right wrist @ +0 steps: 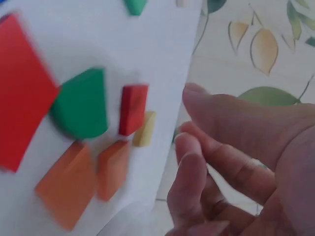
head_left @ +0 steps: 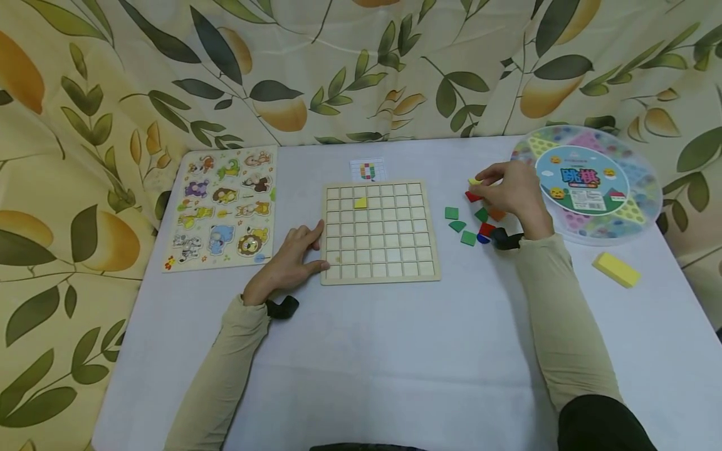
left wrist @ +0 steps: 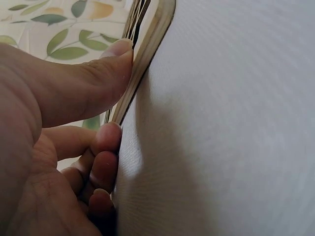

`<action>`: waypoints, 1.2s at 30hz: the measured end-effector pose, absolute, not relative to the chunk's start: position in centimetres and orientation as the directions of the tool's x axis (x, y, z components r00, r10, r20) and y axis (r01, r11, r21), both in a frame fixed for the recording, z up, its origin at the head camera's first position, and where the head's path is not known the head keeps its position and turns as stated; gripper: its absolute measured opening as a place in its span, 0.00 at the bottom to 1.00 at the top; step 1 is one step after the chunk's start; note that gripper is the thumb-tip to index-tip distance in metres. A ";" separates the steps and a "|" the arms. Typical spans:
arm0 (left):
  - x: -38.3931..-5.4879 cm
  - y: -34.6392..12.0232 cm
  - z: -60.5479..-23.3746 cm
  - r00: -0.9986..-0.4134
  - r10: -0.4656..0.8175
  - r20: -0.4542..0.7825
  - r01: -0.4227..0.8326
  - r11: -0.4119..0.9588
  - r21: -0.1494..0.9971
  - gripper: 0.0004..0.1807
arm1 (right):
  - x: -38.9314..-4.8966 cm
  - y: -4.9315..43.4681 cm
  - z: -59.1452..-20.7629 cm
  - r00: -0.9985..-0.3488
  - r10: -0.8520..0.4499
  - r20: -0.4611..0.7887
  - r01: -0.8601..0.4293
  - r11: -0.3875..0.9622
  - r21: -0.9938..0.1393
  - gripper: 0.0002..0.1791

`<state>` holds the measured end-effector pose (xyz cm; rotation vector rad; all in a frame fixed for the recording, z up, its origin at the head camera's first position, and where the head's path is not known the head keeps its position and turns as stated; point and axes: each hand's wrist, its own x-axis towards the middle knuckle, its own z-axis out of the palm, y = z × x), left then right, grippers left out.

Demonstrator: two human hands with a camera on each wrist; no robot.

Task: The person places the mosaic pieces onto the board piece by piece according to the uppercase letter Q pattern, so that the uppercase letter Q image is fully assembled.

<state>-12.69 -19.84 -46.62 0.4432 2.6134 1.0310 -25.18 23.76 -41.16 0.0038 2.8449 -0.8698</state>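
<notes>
A square wooden grid board lies on the white tablecloth with one yellow square piece in an upper cell. My left hand touches the board's left edge, thumb near the lower corner and index finger higher up. In the left wrist view, the thumb rests against the board's side. My right hand hovers over loose pieces right of the board, thumb and fingertips slightly apart with nothing between them. A yellow piece lies near those fingertips, beside a red piece, two orange ones and a green rounded one.
Behind the board lies a small pattern card. An animal picture board is at left. A round lidded game box stands at right, with a yellow block in front. Several green pieces lie between board and right hand.
</notes>
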 end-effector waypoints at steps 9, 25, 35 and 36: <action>-12.7 -20.0 -47.1 -0.907 0.394 -0.149 0.181 0.683 0.707 0.51 | -24.7 24.4 -42.0 -0.970 0.026 -0.243 0.149 0.853 -0.501 0.25; -12.7 -20.1 -46.9 -0.905 0.399 -0.146 0.186 0.681 0.708 0.51 | -24.8 23.5 -42.2 -0.951 0.027 -0.309 0.170 0.878 -0.447 0.24; -12.5 -20.1 -46.8 -0.908 0.398 -0.134 0.190 0.674 0.714 0.50 | -24.7 22.8 -42.2 -0.962 -0.012 -0.272 0.130 0.857 -0.498 0.19; -12.5 -20.1 -46.8 -0.908 0.397 -0.135 0.189 0.675 0.713 0.50 | -24.7 22.8 -42.3 -0.966 -0.016 -0.258 0.123 0.850 -0.512 0.18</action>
